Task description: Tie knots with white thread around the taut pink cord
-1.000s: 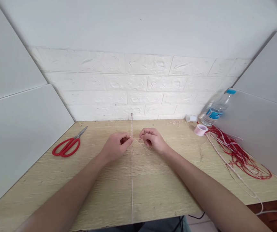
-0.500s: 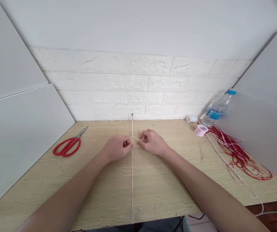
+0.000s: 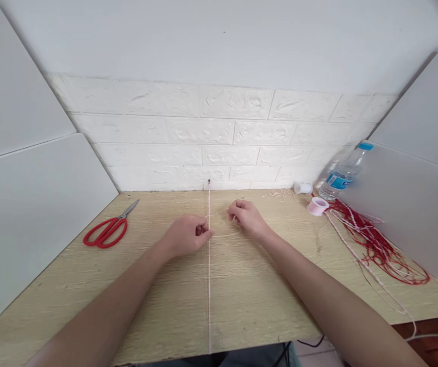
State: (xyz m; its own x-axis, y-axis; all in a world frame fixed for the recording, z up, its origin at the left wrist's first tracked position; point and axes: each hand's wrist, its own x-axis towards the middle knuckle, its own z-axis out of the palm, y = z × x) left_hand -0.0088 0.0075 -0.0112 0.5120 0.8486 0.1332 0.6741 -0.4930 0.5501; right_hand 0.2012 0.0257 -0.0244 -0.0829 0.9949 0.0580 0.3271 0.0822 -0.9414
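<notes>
A pale pink cord (image 3: 209,285) runs straight from a small fixing at the foot of the wall down to the table's front edge; its upper part (image 3: 209,200) looks braided. My left hand (image 3: 188,234) is closed beside the cord, thumb and fingers pinching a thin pale thread against it. To the right of the cord, my right hand (image 3: 246,216) is closed with its fingertips on the same thin thread (image 3: 226,235). Between the hands the thread forms a loose, wide loop.
Red-handled scissors (image 3: 106,232) lie at the left. At the right are a white spool (image 3: 303,188), a pink spool (image 3: 318,206), a water bottle (image 3: 340,176) and a tangle of red cords (image 3: 379,244). White panels (image 3: 43,204) flank the wooden table (image 3: 165,306).
My right hand has moved right and slightly away from me, drawing the thread out into a wider loop. My left thumb has shifted slightly toward me; the cord has stayed in place.
</notes>
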